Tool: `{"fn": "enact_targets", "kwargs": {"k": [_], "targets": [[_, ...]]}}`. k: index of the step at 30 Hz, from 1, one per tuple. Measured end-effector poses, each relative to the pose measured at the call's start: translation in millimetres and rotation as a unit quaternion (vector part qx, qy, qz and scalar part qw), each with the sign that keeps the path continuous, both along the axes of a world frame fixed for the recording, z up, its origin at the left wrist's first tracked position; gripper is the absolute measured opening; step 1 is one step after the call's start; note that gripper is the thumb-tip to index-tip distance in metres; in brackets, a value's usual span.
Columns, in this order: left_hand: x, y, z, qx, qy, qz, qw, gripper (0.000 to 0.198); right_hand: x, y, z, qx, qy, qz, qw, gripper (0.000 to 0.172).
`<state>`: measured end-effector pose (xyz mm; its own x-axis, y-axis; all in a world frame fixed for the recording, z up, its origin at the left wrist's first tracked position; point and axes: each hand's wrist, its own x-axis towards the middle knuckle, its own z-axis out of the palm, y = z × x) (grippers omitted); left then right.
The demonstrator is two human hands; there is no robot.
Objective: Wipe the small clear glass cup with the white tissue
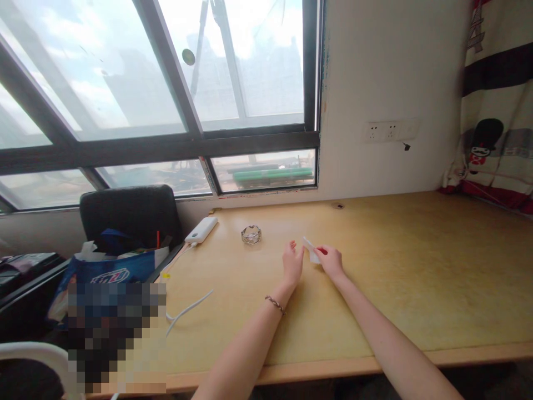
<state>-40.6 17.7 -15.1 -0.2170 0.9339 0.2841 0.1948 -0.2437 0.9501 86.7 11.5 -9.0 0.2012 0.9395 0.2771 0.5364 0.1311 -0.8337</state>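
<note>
A small white piece of paper or tissue (313, 255) is pinched between the thumb and fingers of my right hand (332, 261), above the wooden table. My left hand (292, 265) is just left of it, fingers partly curled and apart from the thumb. Its thumb is beside the paper's left edge; whether they touch is hard to tell. A braided bracelet (275, 304) circles my left wrist. Farther back and to the left, a small round glass dish with a wavy rim (251, 235) sits on the table (416, 278).
A white power bank (202, 230) with a cable plugged in lies at the table's left edge. A loose white cable (189, 306) runs nearer me. Left of the table are a black chair (129, 214) and a blue bag (112, 272). A wall socket (391, 131) is behind.
</note>
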Motion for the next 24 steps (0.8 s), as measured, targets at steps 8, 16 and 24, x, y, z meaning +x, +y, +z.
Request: {"fn": "enact_targets", "kwargs": {"k": [8,16,24], "targets": [[3.9,-7.0,11.3,-0.034,-0.045,-0.151,0.987,0.030,-4.5,-4.2,6.1,0.007,0.089,0.013,0.996,0.024],[-0.3,-5.1,13.9,-0.050,-0.099,-0.097,0.989,0.026,-3.6,6.1,-6.0,-0.015,0.327,0.002,0.945,0.024],[-2.2,-1.0,8.7,-0.047,-0.135,-0.072,0.987,0.026,-2.5,7.5,6.5,-0.061,0.592,-0.036,0.802,0.027]]}}
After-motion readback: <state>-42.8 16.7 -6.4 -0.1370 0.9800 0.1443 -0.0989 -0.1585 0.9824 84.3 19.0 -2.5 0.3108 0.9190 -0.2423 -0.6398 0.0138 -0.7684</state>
